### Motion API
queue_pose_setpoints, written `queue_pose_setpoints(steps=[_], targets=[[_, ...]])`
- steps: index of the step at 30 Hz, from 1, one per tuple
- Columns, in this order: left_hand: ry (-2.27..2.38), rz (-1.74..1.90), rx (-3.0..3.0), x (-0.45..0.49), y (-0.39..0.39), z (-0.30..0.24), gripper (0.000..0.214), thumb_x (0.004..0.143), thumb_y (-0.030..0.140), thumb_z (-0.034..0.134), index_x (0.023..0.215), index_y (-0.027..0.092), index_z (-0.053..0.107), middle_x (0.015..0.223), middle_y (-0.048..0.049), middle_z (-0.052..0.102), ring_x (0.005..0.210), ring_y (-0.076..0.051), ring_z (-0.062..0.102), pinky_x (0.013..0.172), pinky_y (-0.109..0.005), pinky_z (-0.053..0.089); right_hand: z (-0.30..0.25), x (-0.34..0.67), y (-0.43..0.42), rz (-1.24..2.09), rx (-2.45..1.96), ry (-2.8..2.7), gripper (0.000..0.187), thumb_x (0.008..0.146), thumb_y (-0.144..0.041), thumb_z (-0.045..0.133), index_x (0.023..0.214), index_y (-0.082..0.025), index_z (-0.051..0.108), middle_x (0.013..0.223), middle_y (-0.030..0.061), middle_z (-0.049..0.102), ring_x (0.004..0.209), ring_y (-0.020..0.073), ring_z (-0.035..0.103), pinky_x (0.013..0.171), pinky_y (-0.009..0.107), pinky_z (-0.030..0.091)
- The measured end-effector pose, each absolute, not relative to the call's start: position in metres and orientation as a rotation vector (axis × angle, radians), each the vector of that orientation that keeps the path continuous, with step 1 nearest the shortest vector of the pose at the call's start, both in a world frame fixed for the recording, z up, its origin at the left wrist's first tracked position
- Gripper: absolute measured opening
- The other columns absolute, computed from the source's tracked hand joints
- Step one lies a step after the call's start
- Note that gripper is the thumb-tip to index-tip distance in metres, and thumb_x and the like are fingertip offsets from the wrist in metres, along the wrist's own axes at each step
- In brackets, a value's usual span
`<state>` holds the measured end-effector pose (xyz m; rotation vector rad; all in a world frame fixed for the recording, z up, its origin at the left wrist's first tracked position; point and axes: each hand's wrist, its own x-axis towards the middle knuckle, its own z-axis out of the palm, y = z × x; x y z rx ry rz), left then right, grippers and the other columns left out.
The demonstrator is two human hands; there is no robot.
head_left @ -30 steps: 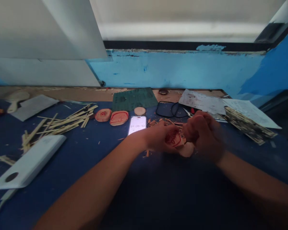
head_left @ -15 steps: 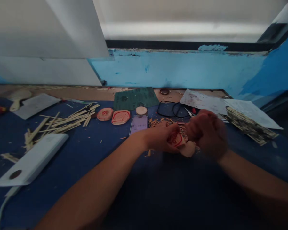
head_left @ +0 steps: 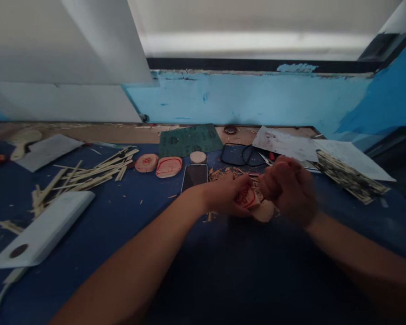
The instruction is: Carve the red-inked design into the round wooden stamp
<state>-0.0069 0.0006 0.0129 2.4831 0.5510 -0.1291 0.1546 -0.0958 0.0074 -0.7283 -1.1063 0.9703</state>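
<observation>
My left hand (head_left: pixel 225 194) grips a pale wood block (head_left: pixel 247 197) with red markings on its face. A round wooden disc (head_left: pixel 264 211) lies against the block's right side, on the table. Close by on the right, my right hand (head_left: pixel 289 189) is closed in a fist; whatever it holds, if anything, is hidden by the fingers. Wood shavings (head_left: pixel 219 175) are scattered behind and around the block. Left of them lies a phone (head_left: pixel 194 176) with a dark screen, partly behind my left hand.
Two red-marked wood pieces (head_left: pixel 169 167) and a small round disc (head_left: pixel 198 157) sit behind the phone. Green sandpaper (head_left: pixel 191 140) lies farther back. Thin wood sticks (head_left: pixel 94 173) and a white corded device (head_left: pixel 43 230) are at left; papers (head_left: pixel 284 143) and a black cord (head_left: pixel 237 154) at right.
The phone's screen has gone from lit to dark. My right fist has shifted slightly, while my left hand keeps its hold on the block. The view has moved a little.
</observation>
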Motion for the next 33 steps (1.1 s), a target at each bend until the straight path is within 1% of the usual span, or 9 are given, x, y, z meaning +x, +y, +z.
queue_pose_setpoints(steps=[5, 8, 14, 17, 22, 27, 29, 31, 33], targets=[[0.585, -0.133, 2.499, -0.006, 0.0, 0.013, 0.088, 0.08, 0.057, 0.077, 0.152, 0.025, 0.039, 0.14, -0.0151, 0.054, 0.126, -0.033, 0.06, 0.106, -0.042, 0.05, 0.007, 0.155, -0.097, 0.967, -0.776, -1.125, 0.042, 0.102, -0.043, 0.066, 0.071, -0.025, 0.043, 0.052, -0.0079, 0.031, 0.042, 0.011, 0.024, 0.042, 0.028, 0.021], [0.569, -0.155, 2.477, -0.006, 0.001, 0.013, 0.084, 0.08, 0.056, 0.077, 0.149, 0.025, 0.043, 0.141, -0.0149, 0.054, 0.124, -0.032, 0.061, 0.107, -0.042, 0.049, 0.004, 0.156, -0.097, 0.963, -0.747, -1.131, 0.042, 0.105, -0.04, 0.062, 0.071, -0.025, 0.043, 0.053, -0.0078, 0.031, 0.042, 0.0106, 0.025, 0.042, 0.028, 0.021], [0.553, -0.107, 2.492, -0.006, 0.002, 0.01, 0.088, 0.08, 0.055, 0.078, 0.153, 0.025, 0.039, 0.14, -0.0162, 0.056, 0.122, -0.034, 0.063, 0.101, -0.043, 0.051, -0.008, 0.155, -0.096, 0.945, -0.8, -1.217, 0.037, 0.107, -0.036, 0.06, 0.074, -0.024, 0.048, 0.054, -0.0075, 0.038, 0.044, 0.0102, 0.034, 0.044, 0.029, 0.025], [0.55, -0.116, 2.474, -0.007, 0.001, 0.011, 0.087, 0.08, 0.055, 0.078, 0.152, 0.023, 0.041, 0.141, -0.0169, 0.054, 0.123, -0.034, 0.063, 0.103, -0.043, 0.051, 0.004, 0.152, -0.097, 0.984, -0.724, -1.15, 0.038, 0.107, -0.034, 0.06, 0.073, -0.024, 0.045, 0.053, -0.0077, 0.035, 0.042, 0.0102, 0.029, 0.042, 0.029, 0.021], [0.575, -0.137, 2.461, -0.006, 0.0, 0.015, 0.086, 0.08, 0.057, 0.078, 0.151, 0.025, 0.042, 0.143, -0.0165, 0.053, 0.125, -0.034, 0.061, 0.105, -0.044, 0.05, 0.021, 0.148, -0.099, 0.894, -0.719, -1.106, 0.044, 0.103, -0.036, 0.065, 0.067, -0.025, 0.041, 0.049, -0.0075, 0.027, 0.039, 0.0108, 0.021, 0.04, 0.03, 0.018], [0.541, -0.118, 2.511, -0.006, 0.0, 0.014, 0.086, 0.082, 0.054, 0.077, 0.153, 0.023, 0.038, 0.138, -0.0156, 0.057, 0.124, -0.033, 0.062, 0.104, -0.041, 0.05, 0.006, 0.153, -0.099, 0.934, -0.764, -1.199, 0.038, 0.105, -0.036, 0.062, 0.072, -0.025, 0.047, 0.053, -0.0063, 0.035, 0.042, 0.0118, 0.029, 0.043, 0.03, 0.021], [0.548, -0.123, 2.511, -0.006, 0.001, 0.013, 0.086, 0.082, 0.056, 0.076, 0.153, 0.024, 0.039, 0.138, -0.0153, 0.056, 0.124, -0.032, 0.062, 0.104, -0.041, 0.05, 0.002, 0.155, -0.099, 0.956, -0.761, -1.206, 0.038, 0.106, -0.034, 0.061, 0.072, -0.025, 0.047, 0.053, -0.0065, 0.035, 0.042, 0.0118, 0.029, 0.043, 0.03, 0.021], [0.556, -0.144, 2.509, -0.006, 0.001, 0.013, 0.084, 0.082, 0.057, 0.076, 0.15, 0.024, 0.042, 0.138, -0.0153, 0.056, 0.123, -0.032, 0.062, 0.105, -0.041, 0.049, -0.001, 0.157, -0.099, 0.929, -0.759, -1.194, 0.039, 0.106, -0.037, 0.061, 0.071, -0.025, 0.046, 0.053, -0.0069, 0.034, 0.042, 0.0118, 0.028, 0.043, 0.03, 0.021], [0.557, -0.15, 2.514, -0.006, 0.001, 0.013, 0.085, 0.082, 0.057, 0.075, 0.152, 0.024, 0.04, 0.138, -0.0156, 0.057, 0.124, -0.032, 0.061, 0.105, -0.042, 0.05, -0.004, 0.159, -0.099, 0.911, -0.823, -1.207, 0.041, 0.104, -0.043, 0.063, 0.071, -0.025, 0.047, 0.053, -0.0065, 0.036, 0.044, 0.0121, 0.031, 0.044, 0.03, 0.023]])
